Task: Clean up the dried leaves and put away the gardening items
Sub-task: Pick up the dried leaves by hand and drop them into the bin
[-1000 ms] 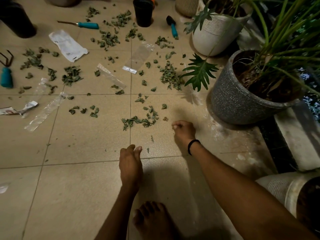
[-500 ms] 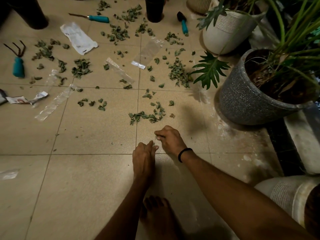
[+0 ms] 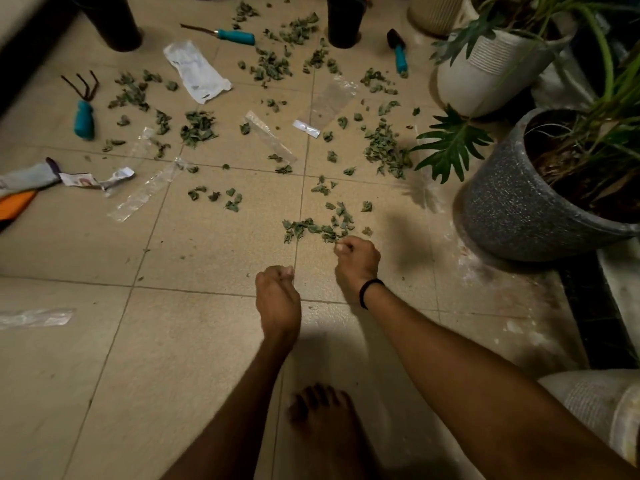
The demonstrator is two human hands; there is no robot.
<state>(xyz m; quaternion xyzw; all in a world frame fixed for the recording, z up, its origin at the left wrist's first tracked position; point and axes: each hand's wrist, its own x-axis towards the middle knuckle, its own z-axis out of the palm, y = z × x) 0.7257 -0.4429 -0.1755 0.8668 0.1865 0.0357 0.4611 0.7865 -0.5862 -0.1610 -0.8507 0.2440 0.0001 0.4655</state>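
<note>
Dried green leaves (image 3: 313,229) lie scattered in small heaps over the tiled floor. My right hand (image 3: 356,261) is at the near edge of the closest heap, its fingertips pinching leaves. Just left of it and nearer to me, my left hand (image 3: 277,296) hovers with its fingers curled round a small handful that is mostly hidden. Three teal-handled tools lie further out: a hand rake (image 3: 83,112) at the left, a weeder (image 3: 228,34) at the back and a small trowel (image 3: 398,51) at the back right.
A speckled grey planter (image 3: 512,206) and a white ribbed planter (image 3: 485,71) stand at the right. Two black pots (image 3: 341,22) (image 3: 114,22) stand at the back. Clear plastic wrappers (image 3: 145,192), a white packet (image 3: 195,71) and a glove (image 3: 24,180) litter the floor. My bare foot (image 3: 322,417) is below my arms.
My right hand went from the floor over to my left hand's fingertips, then back out to the nearest leaf heap. My left hand's fingers have curled closed.
</note>
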